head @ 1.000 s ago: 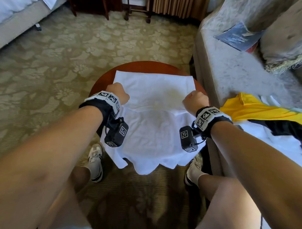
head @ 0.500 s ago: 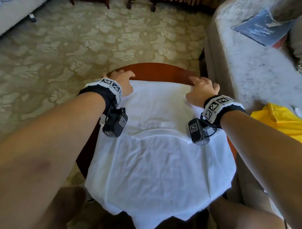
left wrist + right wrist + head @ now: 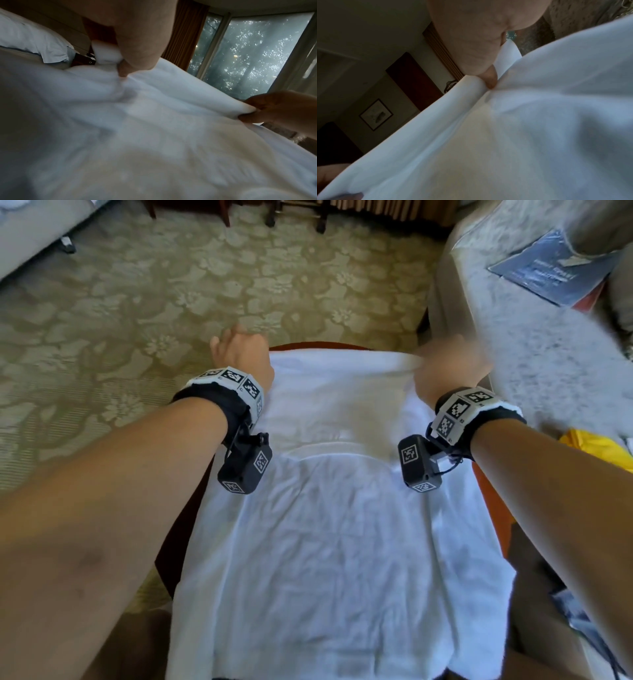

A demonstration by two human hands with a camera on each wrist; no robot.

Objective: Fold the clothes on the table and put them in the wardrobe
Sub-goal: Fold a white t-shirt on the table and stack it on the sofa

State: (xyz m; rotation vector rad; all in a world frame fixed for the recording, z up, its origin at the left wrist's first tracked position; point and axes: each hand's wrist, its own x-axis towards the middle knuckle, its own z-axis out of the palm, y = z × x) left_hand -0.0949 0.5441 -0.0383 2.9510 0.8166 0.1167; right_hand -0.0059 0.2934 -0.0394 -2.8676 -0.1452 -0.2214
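A white shirt lies spread over the round wooden table, its near part hanging over the front edge. My left hand pinches the far left corner of the shirt; in the left wrist view my left hand has bunched cloth between thumb and fingers. My right hand, blurred, grips the far right corner, and in the right wrist view my right hand pinches a fold of the shirt. Both far corners are lifted slightly off the table.
A grey sofa stands close on the right with a blue booklet on it and a yellow garment at its near edge. Patterned carpet surrounds the table. Chair legs stand at the far side.
Both hands moved from the shirt's middle to its far edge, where they lay flat half a second ago; now they pinch the far corners and lift them. The camera has leaned closer.
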